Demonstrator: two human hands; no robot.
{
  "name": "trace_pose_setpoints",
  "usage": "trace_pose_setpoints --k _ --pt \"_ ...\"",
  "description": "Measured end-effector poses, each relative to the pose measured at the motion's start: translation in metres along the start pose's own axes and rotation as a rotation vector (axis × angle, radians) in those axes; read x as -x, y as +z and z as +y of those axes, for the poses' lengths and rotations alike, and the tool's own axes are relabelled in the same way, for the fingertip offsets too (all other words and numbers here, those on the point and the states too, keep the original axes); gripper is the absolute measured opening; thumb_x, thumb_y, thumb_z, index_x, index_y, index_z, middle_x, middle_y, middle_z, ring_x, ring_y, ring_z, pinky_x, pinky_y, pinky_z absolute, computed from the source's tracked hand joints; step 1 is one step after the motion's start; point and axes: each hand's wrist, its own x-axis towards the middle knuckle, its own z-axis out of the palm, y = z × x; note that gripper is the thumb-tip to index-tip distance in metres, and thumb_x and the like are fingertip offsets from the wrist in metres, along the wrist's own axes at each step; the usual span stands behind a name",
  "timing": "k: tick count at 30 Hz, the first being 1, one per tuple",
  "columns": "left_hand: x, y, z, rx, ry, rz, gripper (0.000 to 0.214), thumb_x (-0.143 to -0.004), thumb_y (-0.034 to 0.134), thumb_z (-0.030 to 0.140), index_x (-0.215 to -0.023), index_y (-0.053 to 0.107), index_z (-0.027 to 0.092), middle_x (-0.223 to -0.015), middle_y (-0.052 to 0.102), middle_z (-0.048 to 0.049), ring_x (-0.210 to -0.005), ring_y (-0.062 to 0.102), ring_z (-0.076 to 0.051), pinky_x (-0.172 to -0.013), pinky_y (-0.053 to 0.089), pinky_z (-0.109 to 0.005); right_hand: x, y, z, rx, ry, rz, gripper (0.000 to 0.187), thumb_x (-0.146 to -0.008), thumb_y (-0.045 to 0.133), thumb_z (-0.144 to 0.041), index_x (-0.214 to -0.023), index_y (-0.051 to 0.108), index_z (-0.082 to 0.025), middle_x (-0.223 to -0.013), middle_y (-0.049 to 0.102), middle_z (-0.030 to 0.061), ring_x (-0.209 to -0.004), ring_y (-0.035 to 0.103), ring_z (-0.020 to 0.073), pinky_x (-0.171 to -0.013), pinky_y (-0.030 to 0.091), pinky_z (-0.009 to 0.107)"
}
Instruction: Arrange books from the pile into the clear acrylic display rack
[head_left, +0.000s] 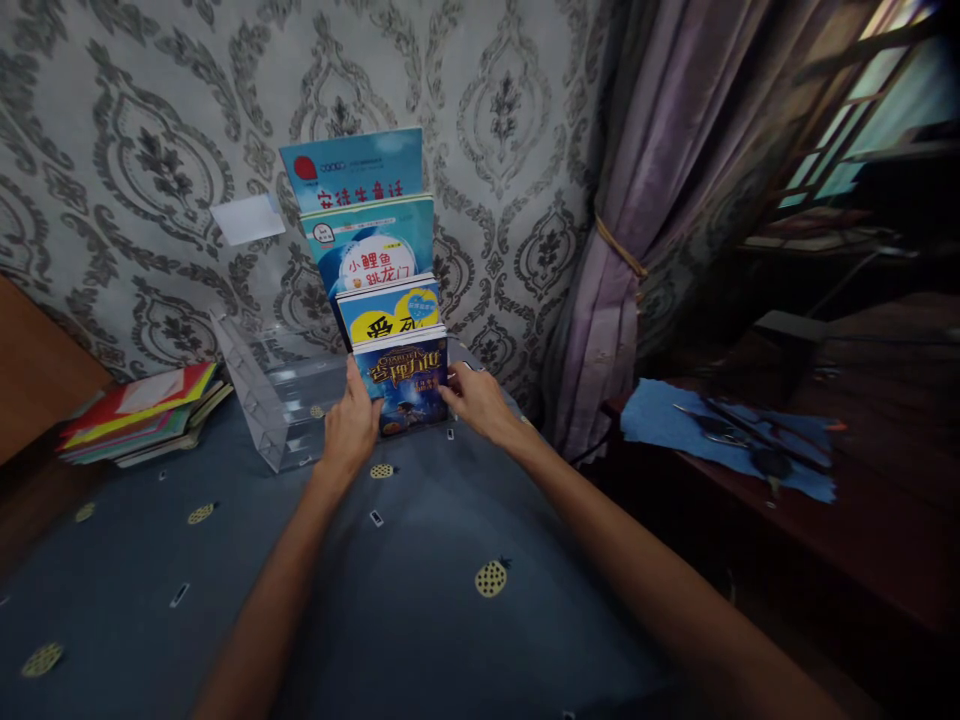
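Note:
A small dark blue book [405, 392] with gold lettering stands upright at the front of a stepped row of books, its cover lettering upside down. My left hand [352, 418] grips its left edge, thumb on the cover. On the right edge, my right hand [474, 398] has its fingers closed round the side. Behind stand a blue and yellow book [394, 308], a teal book with a white circle [375, 250] and a tall light blue book [352, 165]. To the left a clear acrylic rack [262, 400] holds the row; its right part is hidden by the books.
A stack of colourful booklets [142, 410] lies at the left on the pineapple-patterned tablecloth [247, 590]. A white card [247, 220] is against the wallpaper. At right, a tied purple curtain [622, 240] hangs beside a dark red table with tools on a blue cloth [652, 412].

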Motion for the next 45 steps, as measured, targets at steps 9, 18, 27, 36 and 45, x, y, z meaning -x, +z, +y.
trace_pose_setpoints --k 9,18,27,36,45 --pt "0.0 0.002 0.001 -0.007 0.0 0.002 0.086 -0.095 0.052 0.026 -0.161 0.0 0.009 -0.129 0.066 -0.0265 -0.097 0.075 -0.035 -0.083 0.057 -0.043 0.002 0.009 0.005 -0.071 0.045 0.04 0.021 -0.093 0.058 -0.023 -0.113 0.064 -0.019 -0.1 0.079 0.0102 -0.09 0.075 0.0254 -0.075 0.054 0.033" --pt "0.0 0.002 -0.001 0.004 -0.014 -0.014 0.081 -0.096 0.053 0.029 -0.161 0.008 0.013 -0.124 0.07 -0.0232 -0.092 0.075 -0.033 -0.083 0.057 -0.044 -0.014 0.006 0.002 -0.28 -0.071 0.32 0.045 -0.088 0.053 -0.025 -0.131 0.059 -0.016 -0.12 0.072 0.0157 -0.1 0.069 0.0293 -0.086 0.056 0.044" --pt "-0.002 0.0 -0.005 0.079 -0.019 -0.063 0.078 -0.094 0.051 0.024 -0.16 0.012 0.014 -0.127 0.068 -0.0231 -0.098 0.074 -0.034 -0.087 0.056 -0.044 -0.02 0.015 0.005 -0.266 -0.004 0.241 0.032 -0.087 0.052 -0.03 -0.109 0.071 -0.017 -0.101 0.075 0.0134 -0.091 0.069 0.0301 -0.081 0.056 0.043" --pt "-0.003 0.01 -0.01 0.141 0.03 0.002 0.082 -0.091 0.052 0.022 -0.161 0.011 0.015 -0.13 0.066 -0.0229 -0.096 0.073 -0.032 -0.086 0.057 -0.043 -0.017 0.021 0.005 -0.262 -0.007 0.286 0.036 -0.089 0.049 -0.03 -0.114 0.071 -0.016 -0.102 0.074 0.0137 -0.093 0.069 0.0303 -0.082 0.056 0.043" --pt "-0.002 0.007 -0.007 0.113 0.014 -0.033 0.083 -0.093 0.051 0.023 -0.162 0.005 0.015 -0.137 0.062 -0.0236 -0.102 0.073 -0.034 -0.087 0.056 -0.043 -0.017 0.021 0.007 -0.263 -0.019 0.273 0.038 -0.09 0.049 -0.029 -0.118 0.07 -0.014 -0.106 0.073 0.016 -0.096 0.07 0.0309 -0.087 0.056 0.045"
